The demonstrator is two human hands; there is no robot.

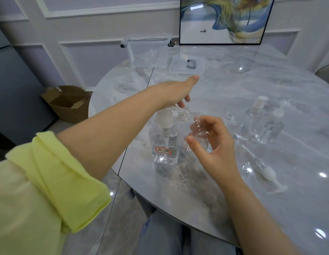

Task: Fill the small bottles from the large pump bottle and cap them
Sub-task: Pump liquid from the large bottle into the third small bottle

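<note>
On the marble table, keep your right hand pinching the small bottle so its open neck stays under the spout while your left hand, fingers extended, presses the large pump bottle steadily.

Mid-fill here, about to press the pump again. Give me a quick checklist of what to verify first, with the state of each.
1. Left hand on the head of the large pump bottle: ok, it rests on top.
2. Right hand has a grip on the small bottle: ok, fingers curl round it.
3. Small bottle's mouth open and at the spout: ok, uncapped, tilted toward the nozzle.
4. Room left in the small bottle: cannot tell, liquid and bubbles show but the level is unclear.
5. Pump bottle standing upright on the table: ok.
6. Loose pump cap ready for capping: ok, it lies on the table at right.
</note>
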